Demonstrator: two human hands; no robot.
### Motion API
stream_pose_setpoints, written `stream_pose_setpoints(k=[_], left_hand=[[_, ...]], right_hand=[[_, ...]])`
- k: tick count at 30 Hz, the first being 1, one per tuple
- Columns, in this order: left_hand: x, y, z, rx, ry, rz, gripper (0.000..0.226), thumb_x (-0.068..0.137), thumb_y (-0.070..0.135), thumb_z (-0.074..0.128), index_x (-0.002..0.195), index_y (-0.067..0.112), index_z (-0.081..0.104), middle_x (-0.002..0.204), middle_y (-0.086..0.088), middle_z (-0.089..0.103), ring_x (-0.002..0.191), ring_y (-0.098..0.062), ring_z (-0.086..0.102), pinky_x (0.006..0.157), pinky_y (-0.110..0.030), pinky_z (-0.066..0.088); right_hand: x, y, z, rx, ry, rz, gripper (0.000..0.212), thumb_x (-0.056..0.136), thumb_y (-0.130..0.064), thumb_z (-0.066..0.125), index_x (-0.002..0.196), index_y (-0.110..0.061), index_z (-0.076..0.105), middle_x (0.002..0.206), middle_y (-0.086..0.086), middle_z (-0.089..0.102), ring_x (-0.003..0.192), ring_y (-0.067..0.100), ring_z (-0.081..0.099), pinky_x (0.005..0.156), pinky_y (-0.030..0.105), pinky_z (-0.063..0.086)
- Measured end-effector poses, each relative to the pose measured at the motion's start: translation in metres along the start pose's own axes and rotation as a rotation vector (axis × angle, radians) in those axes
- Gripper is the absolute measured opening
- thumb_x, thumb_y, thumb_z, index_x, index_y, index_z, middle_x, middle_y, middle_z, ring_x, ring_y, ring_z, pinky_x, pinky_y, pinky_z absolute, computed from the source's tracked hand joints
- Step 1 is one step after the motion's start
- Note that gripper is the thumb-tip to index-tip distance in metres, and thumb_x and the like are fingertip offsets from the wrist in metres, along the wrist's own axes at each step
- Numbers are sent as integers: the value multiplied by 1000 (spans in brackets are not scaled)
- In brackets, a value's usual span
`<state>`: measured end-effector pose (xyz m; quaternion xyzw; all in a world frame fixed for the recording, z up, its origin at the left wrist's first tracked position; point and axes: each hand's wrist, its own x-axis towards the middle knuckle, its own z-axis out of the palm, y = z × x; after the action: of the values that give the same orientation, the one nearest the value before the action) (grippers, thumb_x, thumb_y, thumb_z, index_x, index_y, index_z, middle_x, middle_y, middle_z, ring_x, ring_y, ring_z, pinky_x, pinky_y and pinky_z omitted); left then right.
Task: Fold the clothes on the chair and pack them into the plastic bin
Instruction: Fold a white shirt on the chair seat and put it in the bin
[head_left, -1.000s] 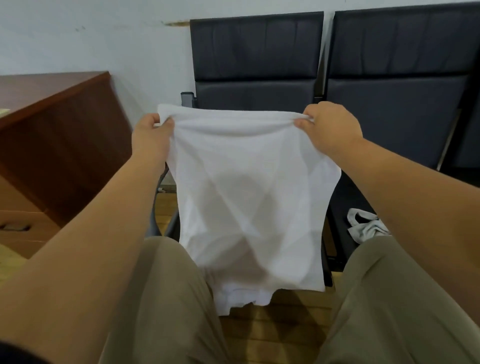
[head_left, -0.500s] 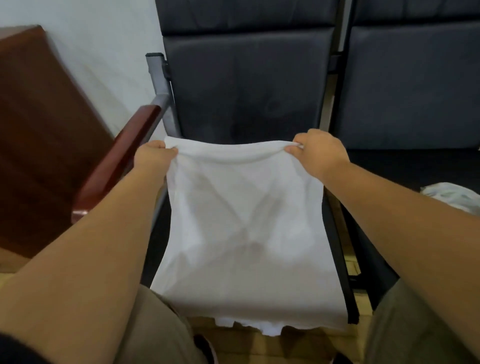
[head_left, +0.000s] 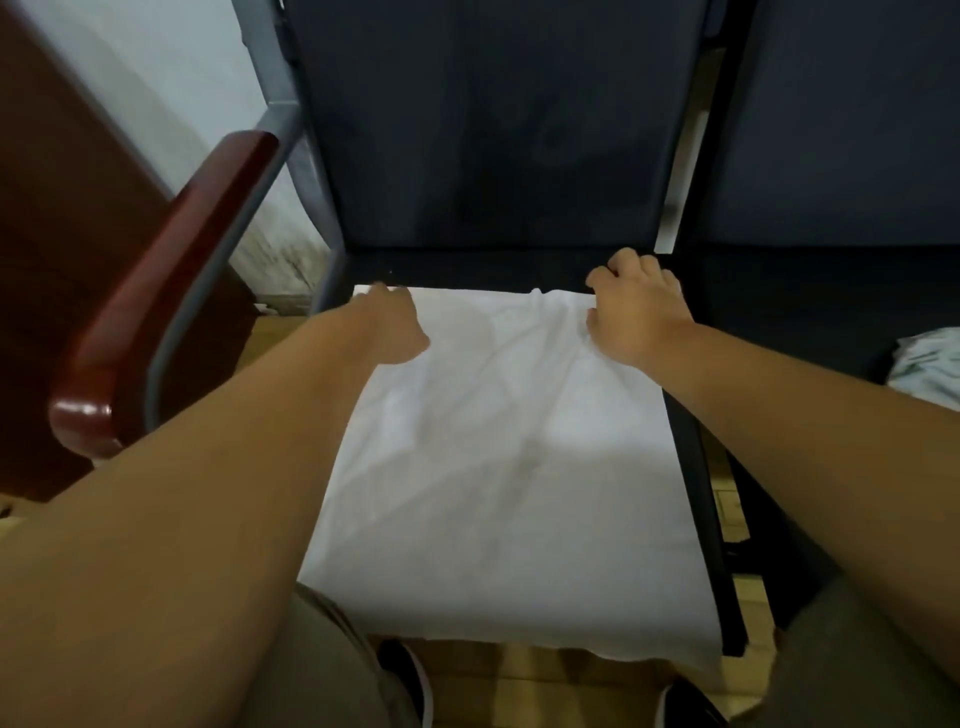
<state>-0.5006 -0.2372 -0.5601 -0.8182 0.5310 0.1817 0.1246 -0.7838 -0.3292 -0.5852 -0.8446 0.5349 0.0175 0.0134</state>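
Note:
A white garment (head_left: 509, 467) lies spread flat over the seat of a dark chair (head_left: 493, 130), and its near edge hangs over the front of the seat. My left hand (head_left: 395, 327) is at the garment's far left corner with its fingers closed on the cloth. At the far right corner, my right hand (head_left: 639, 312) has its fingers curled over the edge and its thumb on the fabric. No plastic bin is in view.
A red-brown armrest (head_left: 171, 291) on a grey frame runs along the chair's left side, with a wooden desk (head_left: 52, 208) beyond it. A second dark chair (head_left: 831, 130) stands to the right with another light garment (head_left: 930, 369) on its seat. My knees and shoes are at the bottom.
I held the garment up in the air by its top corners; both hands have since lowered it forward and laid it flat on the seat. The view has tilted down and closer.

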Motion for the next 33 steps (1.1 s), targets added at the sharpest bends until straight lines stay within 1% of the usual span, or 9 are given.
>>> stream_pose_setpoints(k=[2, 4, 7, 10, 13, 15, 19, 25, 33], left_hand=[[-1, 2, 13, -30, -89, 45, 86, 100, 62, 56, 167, 21, 21, 168, -12, 27, 146, -38, 43, 118, -50, 41], [-1, 2, 23, -16, -142, 51, 92, 97, 73, 51, 168, 28, 15, 172, -9, 20, 151, -35, 37, 122, -51, 35], [-1, -2, 31, 17, -161, 17, 93, 98, 78, 40, 169, 29, 7, 177, -6, -2, 159, -35, 22, 127, -53, 26], [0, -7, 36, 19, -149, -22, 93, 98, 81, 34, 169, 31, 2, 177, -6, -10, 161, -40, 14, 128, -57, 21], [6, -16, 40, 20, -131, -38, 89, 100, 79, 31, 169, 34, -3, 176, -7, -13, 161, -43, 6, 127, -60, 19], [10, -20, 42, 25, -107, -51, 87, 101, 77, 29, 168, 35, -6, 176, -8, -14, 161, -44, 1, 127, -62, 17], [21, -23, 42, 37, -68, -52, 82, 103, 74, 24, 167, 36, -9, 176, -7, -17, 161, -44, -5, 127, -64, 15], [36, -22, 35, 3, -31, -48, 78, 103, 74, 23, 167, 40, -7, 176, -1, -18, 162, -39, -8, 127, -64, 15], [29, -7, 24, -42, -32, -60, 82, 105, 69, 36, 170, 31, 1, 176, -6, -15, 162, -41, -5, 126, -61, 15]], right_hand=[[-9, -6, -4, 55, -22, 45, 47, 99, -32, 58, 143, -17, 53, 140, 11, 44, 128, 34, 44, 108, 46, 38], [-16, -12, -5, 95, -100, 91, 49, 100, -31, 56, 146, -15, 50, 143, 12, 43, 132, 35, 43, 107, 46, 40], [-22, -16, 0, 133, -271, 112, 54, 107, -44, 47, 154, -19, 44, 156, 9, 34, 142, 37, 36, 109, 47, 41], [-23, -13, 2, 156, -326, 83, 61, 107, -55, 40, 161, -25, 36, 165, 3, 27, 146, 37, 31, 114, 48, 38], [-19, -6, 4, 141, -330, 49, 65, 108, -57, 34, 167, -31, 24, 173, 2, 16, 154, 38, 21, 120, 49, 31], [-15, -3, 9, 113, -334, 32, 66, 109, -60, 30, 169, -35, 14, 177, 0, 4, 160, 38, 8, 126, 50, 23], [-6, -3, 19, 114, -339, 54, 66, 109, -61, 24, 168, -41, 3, 177, -3, -10, 162, 40, -9, 131, 55, 9], [9, 0, 25, 89, -308, 73, 66, 106, -67, 19, 167, -46, 2, 177, -3, -9, 160, 46, -9, 129, 62, 1], [6, -9, 19, 85, -192, -32, 73, 107, -67, 24, 169, -31, 11, 177, 7, -2, 162, 37, -4, 132, 51, 3]])
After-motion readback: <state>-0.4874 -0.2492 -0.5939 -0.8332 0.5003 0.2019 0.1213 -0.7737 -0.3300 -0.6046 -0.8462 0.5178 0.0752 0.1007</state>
